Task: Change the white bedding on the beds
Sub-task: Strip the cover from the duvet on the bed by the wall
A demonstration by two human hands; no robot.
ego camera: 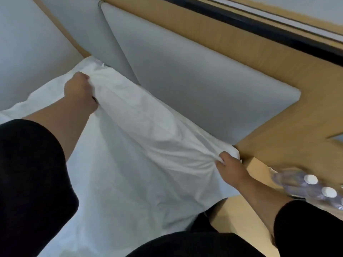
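The left hand [78, 88] and the right hand [229, 165] are each gripping a bunched fold of the white sheet [141, 145], fingers clenched on the cloth, stretching it along the head of the bed against the grey padded headboard [185, 86]. Pulling evenly from both ends should be keeping the edge straight; the right corner is lying just beside the wooden nightstand [258, 167], where water bottles [304, 184] are standing within elbow reach.

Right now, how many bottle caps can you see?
2 white caps, both at the right edge on blurry water bottles beside the bed: one nearer the headboard, one just right of it. More may lie out of frame.
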